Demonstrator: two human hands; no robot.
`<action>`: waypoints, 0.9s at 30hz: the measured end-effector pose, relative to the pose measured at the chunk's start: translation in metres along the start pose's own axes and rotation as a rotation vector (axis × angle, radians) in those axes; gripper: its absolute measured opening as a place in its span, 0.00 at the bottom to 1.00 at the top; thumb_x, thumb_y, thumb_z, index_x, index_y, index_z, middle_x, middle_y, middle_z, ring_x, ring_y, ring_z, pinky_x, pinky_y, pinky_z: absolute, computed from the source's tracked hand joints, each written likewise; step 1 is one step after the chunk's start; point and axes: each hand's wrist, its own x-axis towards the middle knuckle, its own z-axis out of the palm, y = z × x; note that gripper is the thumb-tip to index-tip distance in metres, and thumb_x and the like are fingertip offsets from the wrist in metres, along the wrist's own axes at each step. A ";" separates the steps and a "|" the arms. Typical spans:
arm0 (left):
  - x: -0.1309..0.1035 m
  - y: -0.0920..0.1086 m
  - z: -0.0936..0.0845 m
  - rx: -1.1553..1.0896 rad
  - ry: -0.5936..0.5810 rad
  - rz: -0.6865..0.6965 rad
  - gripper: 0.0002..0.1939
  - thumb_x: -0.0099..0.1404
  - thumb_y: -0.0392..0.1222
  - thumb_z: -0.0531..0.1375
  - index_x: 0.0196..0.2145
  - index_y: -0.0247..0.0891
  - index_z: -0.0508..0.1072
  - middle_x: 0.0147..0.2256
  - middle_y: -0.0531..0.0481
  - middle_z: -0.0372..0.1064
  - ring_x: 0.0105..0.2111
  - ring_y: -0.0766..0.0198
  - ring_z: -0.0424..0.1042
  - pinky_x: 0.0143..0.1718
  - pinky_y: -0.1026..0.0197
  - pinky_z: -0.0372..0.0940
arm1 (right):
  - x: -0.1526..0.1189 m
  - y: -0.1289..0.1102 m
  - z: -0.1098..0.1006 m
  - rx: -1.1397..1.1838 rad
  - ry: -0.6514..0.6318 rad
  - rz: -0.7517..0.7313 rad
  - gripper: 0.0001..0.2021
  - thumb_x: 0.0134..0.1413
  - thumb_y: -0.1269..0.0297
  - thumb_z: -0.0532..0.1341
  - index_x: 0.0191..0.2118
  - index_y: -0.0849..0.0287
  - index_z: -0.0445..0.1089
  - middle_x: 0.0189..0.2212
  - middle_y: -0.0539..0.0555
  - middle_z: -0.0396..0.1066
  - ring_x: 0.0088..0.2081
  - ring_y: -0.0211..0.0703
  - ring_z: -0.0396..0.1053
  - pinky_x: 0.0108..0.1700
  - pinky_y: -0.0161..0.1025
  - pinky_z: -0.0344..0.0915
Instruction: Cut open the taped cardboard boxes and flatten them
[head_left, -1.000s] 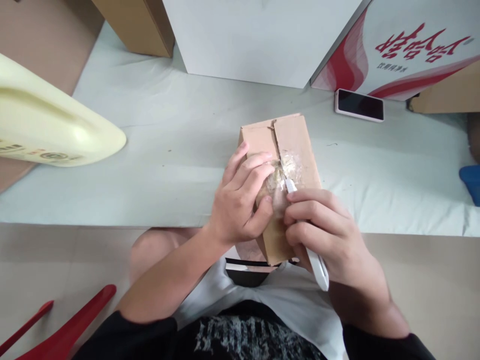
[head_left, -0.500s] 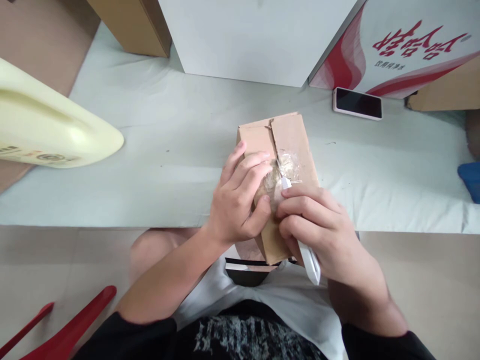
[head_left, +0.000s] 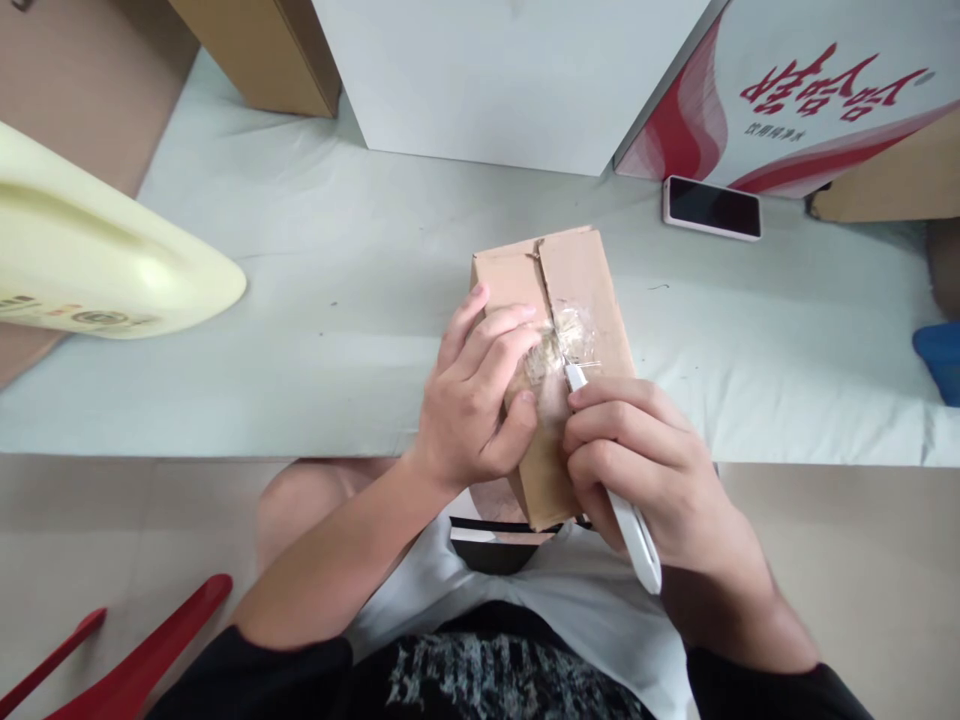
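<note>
A small brown cardboard box (head_left: 592, 290) sits tilted at the near edge of the cloth-covered table, with crumpled clear tape (head_left: 571, 330) over its middle seam. My left hand (head_left: 480, 400) lies on the box's left part, its fingers spread across the top face. In my right hand (head_left: 645, 450) is a white utility knife (head_left: 636, 540), gripped between thumb and fingers. The knife's tip meets the tape at the seam. The fingers of my right hand cover the middle of the handle.
A pale yellow bottle (head_left: 127, 250) lies at the left. At the back stand a white box (head_left: 487, 80) and a red-and-white carton (head_left: 690, 120). A phone (head_left: 712, 208) lies near the carton, and a blue object (head_left: 937, 360) is at the right edge.
My right hand has shifted slightly right and down with the knife, whose handle end now sits lower and farther right. My left hand stays in place on the box.
</note>
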 end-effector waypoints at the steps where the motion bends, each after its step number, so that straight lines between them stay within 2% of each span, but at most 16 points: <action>1: 0.000 0.000 0.000 -0.001 -0.001 0.003 0.18 0.72 0.42 0.50 0.56 0.39 0.68 0.57 0.40 0.76 0.62 0.50 0.74 0.74 0.35 0.57 | 0.001 0.001 0.001 -0.012 -0.002 0.003 0.10 0.66 0.78 0.60 0.35 0.55 0.65 0.36 0.51 0.76 0.52 0.44 0.72 0.52 0.43 0.72; 5: 0.000 -0.001 0.000 -0.003 -0.008 0.004 0.19 0.71 0.42 0.50 0.57 0.38 0.68 0.58 0.39 0.75 0.62 0.48 0.74 0.74 0.35 0.57 | 0.004 0.003 0.002 -0.007 -0.014 0.019 0.10 0.65 0.77 0.61 0.34 0.54 0.65 0.36 0.51 0.76 0.53 0.45 0.73 0.53 0.43 0.73; 9: 0.001 -0.001 -0.001 -0.003 0.001 0.010 0.18 0.71 0.42 0.51 0.56 0.39 0.68 0.57 0.39 0.76 0.61 0.50 0.75 0.74 0.36 0.58 | 0.004 0.003 0.000 0.067 0.028 0.018 0.11 0.63 0.79 0.61 0.33 0.55 0.64 0.35 0.51 0.75 0.52 0.43 0.72 0.55 0.42 0.73; 14: 0.000 -0.001 0.000 -0.015 0.005 -0.007 0.19 0.72 0.43 0.50 0.56 0.38 0.69 0.57 0.38 0.75 0.62 0.48 0.73 0.74 0.35 0.56 | -0.002 0.000 -0.003 0.126 0.004 -0.001 0.10 0.64 0.78 0.59 0.34 0.55 0.65 0.34 0.51 0.74 0.51 0.44 0.72 0.51 0.43 0.73; 22: -0.001 -0.002 0.000 0.024 -0.007 0.003 0.19 0.73 0.44 0.49 0.57 0.39 0.68 0.58 0.40 0.75 0.62 0.50 0.74 0.74 0.35 0.58 | 0.002 -0.002 0.001 0.013 0.005 0.025 0.10 0.63 0.75 0.62 0.34 0.54 0.65 0.34 0.50 0.76 0.50 0.44 0.73 0.50 0.43 0.74; 27: -0.001 -0.001 0.000 0.012 -0.001 -0.009 0.19 0.73 0.45 0.49 0.57 0.39 0.68 0.58 0.39 0.75 0.63 0.50 0.73 0.74 0.35 0.58 | 0.004 0.000 -0.002 0.043 0.020 0.013 0.11 0.62 0.74 0.64 0.32 0.53 0.63 0.33 0.49 0.75 0.49 0.43 0.74 0.50 0.43 0.74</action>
